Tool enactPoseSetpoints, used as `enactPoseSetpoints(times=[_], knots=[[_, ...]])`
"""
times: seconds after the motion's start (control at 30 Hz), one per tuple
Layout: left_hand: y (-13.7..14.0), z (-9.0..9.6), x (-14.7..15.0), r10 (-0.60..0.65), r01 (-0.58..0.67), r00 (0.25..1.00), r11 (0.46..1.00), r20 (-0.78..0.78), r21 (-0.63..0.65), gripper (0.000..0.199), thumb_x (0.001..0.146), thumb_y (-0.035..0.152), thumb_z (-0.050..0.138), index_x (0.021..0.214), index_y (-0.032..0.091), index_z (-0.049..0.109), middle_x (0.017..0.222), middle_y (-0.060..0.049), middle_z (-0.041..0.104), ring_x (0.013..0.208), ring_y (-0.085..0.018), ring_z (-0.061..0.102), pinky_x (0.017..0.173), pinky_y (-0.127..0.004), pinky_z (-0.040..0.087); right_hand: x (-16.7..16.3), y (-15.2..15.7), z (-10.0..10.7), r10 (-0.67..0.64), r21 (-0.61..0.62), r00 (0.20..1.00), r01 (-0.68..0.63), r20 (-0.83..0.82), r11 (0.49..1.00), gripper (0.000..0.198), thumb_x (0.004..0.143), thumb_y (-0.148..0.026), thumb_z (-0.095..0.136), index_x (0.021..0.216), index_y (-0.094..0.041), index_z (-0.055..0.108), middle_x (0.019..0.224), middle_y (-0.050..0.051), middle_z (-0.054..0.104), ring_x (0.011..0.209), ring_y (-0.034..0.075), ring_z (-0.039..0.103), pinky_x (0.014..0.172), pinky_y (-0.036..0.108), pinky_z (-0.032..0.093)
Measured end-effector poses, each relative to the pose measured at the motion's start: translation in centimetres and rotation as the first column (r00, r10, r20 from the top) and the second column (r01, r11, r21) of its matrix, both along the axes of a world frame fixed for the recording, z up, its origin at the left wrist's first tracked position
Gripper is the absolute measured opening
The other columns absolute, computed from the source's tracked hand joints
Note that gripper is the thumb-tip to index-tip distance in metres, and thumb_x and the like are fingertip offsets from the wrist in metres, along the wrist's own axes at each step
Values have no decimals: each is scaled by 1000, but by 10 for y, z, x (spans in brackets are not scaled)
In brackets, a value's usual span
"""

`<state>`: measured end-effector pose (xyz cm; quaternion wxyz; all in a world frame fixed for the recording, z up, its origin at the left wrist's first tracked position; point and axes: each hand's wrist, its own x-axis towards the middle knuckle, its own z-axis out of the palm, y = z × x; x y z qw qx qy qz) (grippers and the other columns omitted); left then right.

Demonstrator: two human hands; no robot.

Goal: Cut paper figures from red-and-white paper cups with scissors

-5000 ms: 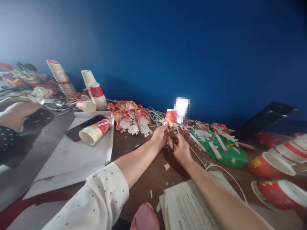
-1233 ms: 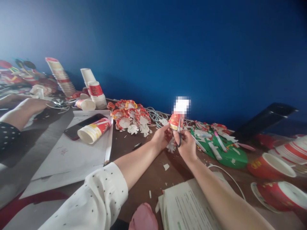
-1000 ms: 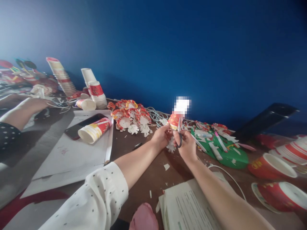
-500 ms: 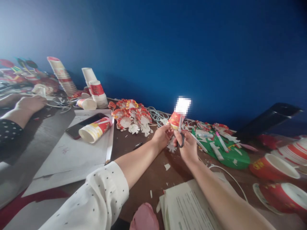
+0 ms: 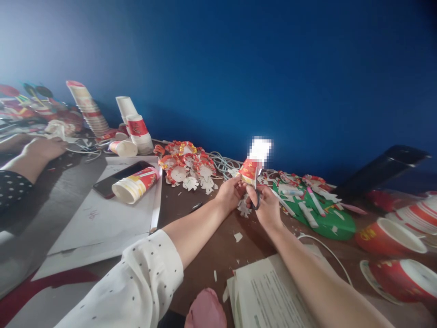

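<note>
craft workspace [image 5: 218, 250]: scissors [image 5: 257, 200], paper cutouts [image 5: 187, 166]

No wording can be read with certainty. Reddish handwriting stands on the white sheet [image 5: 112, 223] at left, too faint to make out; dense printed lines fill the stacked papers [image 5: 273, 291] at the bottom, too small to read; yellow lettering on the tilted red cup [image 5: 370, 234] at right is blurred, as is the dark mark on the red-banded upside-down cup [image 5: 137, 128].

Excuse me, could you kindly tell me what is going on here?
A person's left hand holds a red paper cup, tilted, while the right hand holds scissors with the blades at the cup's side. Cut paper pieces lie heaped left of these hands. A co-worker's hand shows at far left.
</note>
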<state>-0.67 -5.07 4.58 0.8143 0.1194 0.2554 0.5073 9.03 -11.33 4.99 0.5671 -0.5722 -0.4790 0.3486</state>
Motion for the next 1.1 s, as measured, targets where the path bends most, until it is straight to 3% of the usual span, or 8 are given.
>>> enactPoseSetpoints(times=[0.2, 0.33, 0.5, 0.8, 1.1], knots=[[1, 5, -4, 14, -14, 1000, 1000, -7, -27, 24, 91, 21, 53, 68, 14, 51, 57, 2, 52, 45, -7, 52, 46, -17, 40, 0, -1, -10, 23, -13, 993, -22, 115, 1000, 47, 65, -59, 76, 83, -19, 59, 56, 0, 63, 48, 17, 57, 46, 28, 44], [4, 3, -5, -92, 92, 996, 996, -3, 12, 26, 93, 27, 50, 70, 14, 52, 57, 1, 53, 41, -10, 51, 39, -21, 39, 0, 0, -19, 58, -7, 989, -58, 140, 998, 44, 68, -56, 75, 86, -19, 58, 55, -2, 60, 49, 16, 55, 47, 27, 43], [7, 2, -3, 67, -65, 997, 997, 48, -40, 16, 89, 19, 58, 74, 12, 54, 59, 0, 56, 46, -7, 54, 45, -15, 43, 0, 0, -25, 113, 13, 983, -116, 145, 993, 37, 73, -50, 73, 88, -21, 57, 57, -3, 58, 51, 16, 55, 48, 27, 44], [7, 7, -3, 133, -128, 990, 986, 37, -109, 15, 87, 13, 60, 72, 12, 54, 58, 1, 56, 46, -6, 55, 47, -13, 44, 4, -2, -33, 40, 34, 940, -54, 338, 998, 34, 70, -51, 72, 87, -23, 62, 62, 0, 64, 54, 18, 58, 49, 27, 44], [4, 0, 0, 64, -62, 997, 997, 41, -54, 17, 88, 16, 58, 72, 11, 56, 58, -1, 57, 45, -6, 54, 49, -15, 47, 6, 0, -33, 28, 57, 919, -55, 394, 997, 32, 72, -47, 69, 91, -22, 63, 64, 0, 63, 57, 18, 57, 53, 27, 43]])
